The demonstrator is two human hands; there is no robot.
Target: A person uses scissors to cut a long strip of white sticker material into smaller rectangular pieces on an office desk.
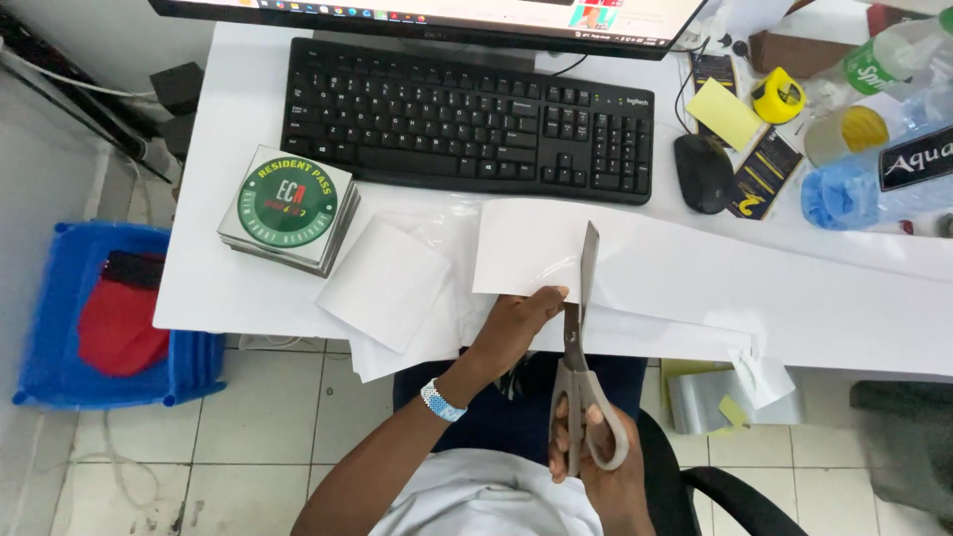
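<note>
A long white sheet [715, 288] lay across the white desk [228, 288], its long axis running left to right in front of the black keyboard [467, 119]. The scissors [581, 337] stood almost square to that axis, blades pointing away from the person and entering the sheet's near edge. The left hand [516, 328] pinched that edge just left of the blades, thumb on top. The right hand [596, 457], below the desk edge, gripped the grey handles, fingers through the loops. How far the blades were parted could not be told. A stack of square stickers [290, 208] sat to the left.
</note>
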